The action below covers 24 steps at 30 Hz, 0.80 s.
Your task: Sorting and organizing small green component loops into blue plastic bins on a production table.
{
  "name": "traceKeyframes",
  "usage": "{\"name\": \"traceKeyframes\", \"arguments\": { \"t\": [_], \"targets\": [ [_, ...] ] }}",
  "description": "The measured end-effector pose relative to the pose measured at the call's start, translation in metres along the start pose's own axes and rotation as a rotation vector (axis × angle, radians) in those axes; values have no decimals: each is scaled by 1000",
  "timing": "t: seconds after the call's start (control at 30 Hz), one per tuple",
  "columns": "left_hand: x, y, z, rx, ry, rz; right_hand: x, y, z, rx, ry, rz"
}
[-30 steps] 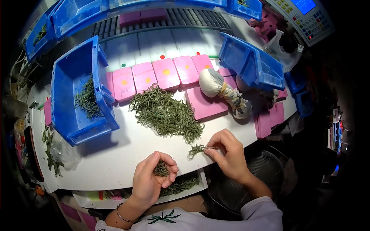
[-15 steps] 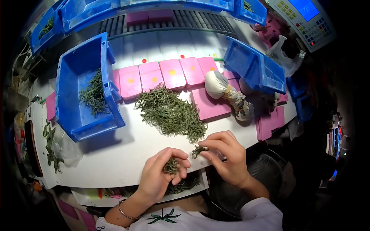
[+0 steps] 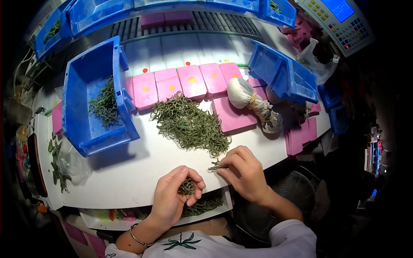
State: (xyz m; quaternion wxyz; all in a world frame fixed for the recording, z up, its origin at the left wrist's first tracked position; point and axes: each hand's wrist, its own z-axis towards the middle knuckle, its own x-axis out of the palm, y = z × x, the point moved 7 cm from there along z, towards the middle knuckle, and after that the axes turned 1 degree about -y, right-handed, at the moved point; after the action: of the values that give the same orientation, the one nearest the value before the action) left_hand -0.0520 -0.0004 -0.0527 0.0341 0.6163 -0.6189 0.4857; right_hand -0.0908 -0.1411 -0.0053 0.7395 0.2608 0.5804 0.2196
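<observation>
Curled fingers of my left hand cup a small bunch of dark green ring-like pieces just above the front edge of the white table. Beside it, my right hand pinches a few more of these pieces between thumb and fingers. A heap of the same green pieces lies on the table a little beyond both hands. Below the table edge, an open drawer holds more of them, partly hidden by my left hand and wrist.
A large blue bin with some green pieces stands at left. Pink blocks line the heap's far side. A cloth bundle rests on a pink block at right, near another blue bin. Metal rollers run behind.
My right hand has shifted slightly left with its pinched pieces, which now point more sideways. My left hand has drifted a little left. Red dots behind the pink blocks have moved left.
</observation>
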Motion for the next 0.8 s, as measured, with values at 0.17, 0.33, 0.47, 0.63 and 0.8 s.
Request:
{"name": "traceKeyframes", "arguments": {
  "t": [0.17,0.33,0.47,0.63,0.8],
  "targets": [
    [2,0,1,2,-4,19,-7,-7,-1,286,28,446],
    [9,11,3,-120,148,-146,-14,28,6,138,-43,371],
    [-3,4,1,-57,79,-91,-6,18,-13,-87,-74,-144],
    [0,-2,-1,-24,106,-97,14,20,-51,-340,-57,-323],
    [-5,1,-1,-21,94,-75,7,22,-57,-465,-138,-254]
  ]
}}
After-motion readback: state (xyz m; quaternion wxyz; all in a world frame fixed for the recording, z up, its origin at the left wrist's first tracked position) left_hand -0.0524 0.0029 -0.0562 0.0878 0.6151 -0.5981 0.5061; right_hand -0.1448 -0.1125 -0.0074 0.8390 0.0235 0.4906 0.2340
